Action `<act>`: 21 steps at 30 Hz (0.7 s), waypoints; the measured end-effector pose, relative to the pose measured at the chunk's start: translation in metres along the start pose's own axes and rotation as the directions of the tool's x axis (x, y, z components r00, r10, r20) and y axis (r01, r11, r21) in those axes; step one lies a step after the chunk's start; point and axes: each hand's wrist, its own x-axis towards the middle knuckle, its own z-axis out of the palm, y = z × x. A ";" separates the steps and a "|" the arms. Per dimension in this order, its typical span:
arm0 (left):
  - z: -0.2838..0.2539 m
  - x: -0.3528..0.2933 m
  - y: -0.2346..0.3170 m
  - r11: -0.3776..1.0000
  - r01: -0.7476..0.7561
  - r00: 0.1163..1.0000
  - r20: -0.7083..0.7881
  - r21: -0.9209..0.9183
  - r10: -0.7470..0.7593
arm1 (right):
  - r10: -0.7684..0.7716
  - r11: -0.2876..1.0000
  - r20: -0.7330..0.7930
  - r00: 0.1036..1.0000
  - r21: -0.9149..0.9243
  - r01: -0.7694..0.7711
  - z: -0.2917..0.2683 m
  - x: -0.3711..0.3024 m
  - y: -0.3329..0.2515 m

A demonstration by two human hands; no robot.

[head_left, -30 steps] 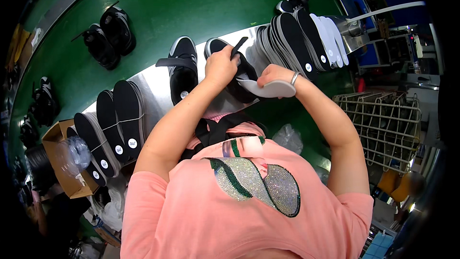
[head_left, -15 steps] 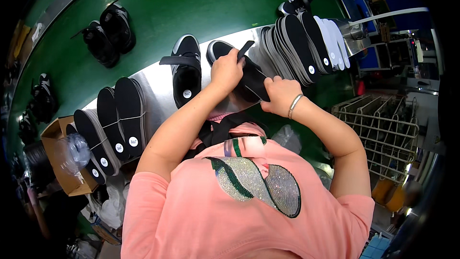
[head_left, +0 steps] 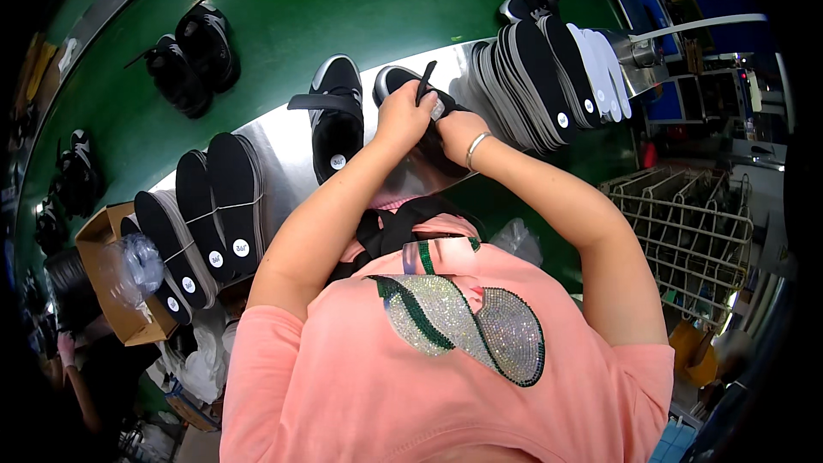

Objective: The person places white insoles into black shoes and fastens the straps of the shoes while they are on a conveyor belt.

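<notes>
Holding black shoe (head_left: 393, 79) with left hand (head_left: 403, 120), on shiny metal desk (head_left: 287, 139) directly in front of body, with silver toe turned away. Left fingers curled closed on the upper, just beside black strap (head_left: 426, 81) sticking up past the thumb. Working at the same shoe with right hand (head_left: 463, 130), close against left hand, with fingers bent at or inside the opening; cannot tell how far open or whether gripping anything, being hidden by hand and shoe. Wearing metal bracelet (head_left: 477, 150) on right wrist and pink shirt (head_left: 343, 377).

Next to it on the left, near but apart: second shoe (head_left: 341, 77), also toe-away, with strap stretching out to the left and round white sticker (head_left: 338, 161) inside at the heel. Farther left, tied with string: black-and-grey insoles (head_left: 236, 197), beside open cardboard box (head_left: 137, 331) with clear plastic. To the right of hands: larger stack of dark insoles (head_left: 531, 77), then white insoles (head_left: 600, 77). Beyond, on green surface (head_left: 283, 21): pair of shoes (head_left: 208, 47) at upper left, more dark shoes (head_left: 530, 4) at upper right. At far right: wire rack (head_left: 677, 214).
</notes>
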 end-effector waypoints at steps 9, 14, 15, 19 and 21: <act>0.000 0.000 0.005 0.997 -0.044 0.999 -0.014 0.058 0.044 | 0.201 0.976 0.318 0.926 -0.144 -0.163 -0.022 0.015 -0.013; 0.001 0.003 0.007 0.986 -0.054 0.998 -0.008 0.157 0.056 | 0.007 0.953 0.376 0.926 -0.283 0.108 -0.031 0.003 -0.005; 0.002 0.004 0.008 0.983 -0.057 0.998 -0.005 0.175 0.059 | -0.033 0.928 0.413 0.910 -0.326 0.181 -0.035 0.001 -0.004; 0.002 0.008 0.008 0.985 0.012 0.999 -0.051 0.170 -0.003 | -0.179 0.969 0.287 0.941 -0.112 0.219 -0.043 -0.028 0.012; 0.003 0.011 0.008 0.985 0.002 0.999 -0.048 0.175 0.006 | -0.149 0.977 0.350 0.925 -0.091 0.192 -0.039 -0.029 0.014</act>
